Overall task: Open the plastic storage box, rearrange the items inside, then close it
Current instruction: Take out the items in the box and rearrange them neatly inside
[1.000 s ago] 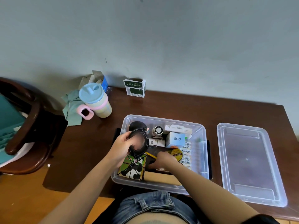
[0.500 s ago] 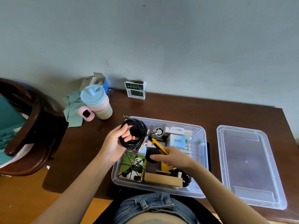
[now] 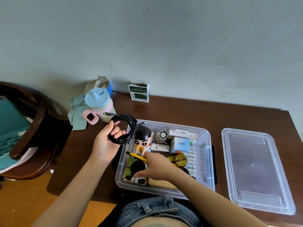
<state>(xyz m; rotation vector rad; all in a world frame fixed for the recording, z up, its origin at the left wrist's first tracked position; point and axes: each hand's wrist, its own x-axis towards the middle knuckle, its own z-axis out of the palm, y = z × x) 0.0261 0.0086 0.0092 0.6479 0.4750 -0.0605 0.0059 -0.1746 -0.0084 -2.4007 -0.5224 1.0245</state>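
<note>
Gripping a coiled cable beyond the box's left rim, left hand.

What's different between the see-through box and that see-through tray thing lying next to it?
The storage box is deep and packed with small items; the lid beside it is shallow and holds nothing. The box sits in front of the person, with the right hand reaching inside, while the lid lies untouched further right on the table. Both are clear plastic with rounded corners and a similar outline.
</note>
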